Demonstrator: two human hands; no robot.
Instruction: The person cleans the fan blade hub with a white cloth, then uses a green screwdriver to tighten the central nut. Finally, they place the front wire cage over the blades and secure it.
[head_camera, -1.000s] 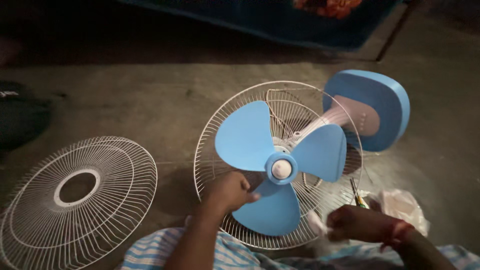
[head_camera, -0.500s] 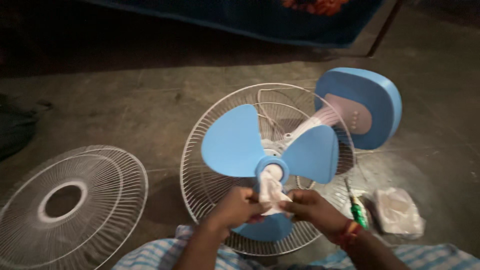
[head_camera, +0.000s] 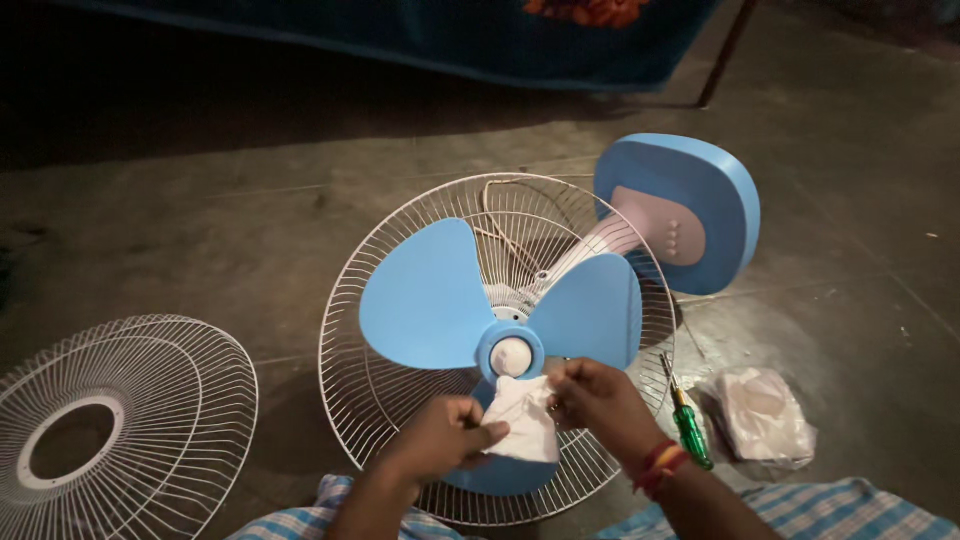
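A table fan lies on the concrete floor with its three blue blades (head_camera: 425, 295) and round white hub (head_camera: 511, 356) facing up inside the white rear wire guard (head_camera: 345, 300). Both hands stretch a small white cloth (head_camera: 525, 420) over the lowest blade, just below the hub. My left hand (head_camera: 442, 438) pinches the cloth's left edge. My right hand (head_camera: 598, 400), with a red band at the wrist, grips its upper right corner. The fan's blue and pale pink base (head_camera: 690, 210) sticks up at the back right.
The detached white front guard (head_camera: 120, 425) lies on the floor at the left. A green-handled screwdriver (head_camera: 688, 425) and a crumpled clear plastic bag (head_camera: 762, 415) lie right of the fan. A dark blue cloth (head_camera: 500, 40) hangs along the back. My striped clothing shows at the bottom.
My right hand came in from the right with the cloth and my left hand took its other edge. Both hands then slid the cloth down from the hub onto the lowest blade.
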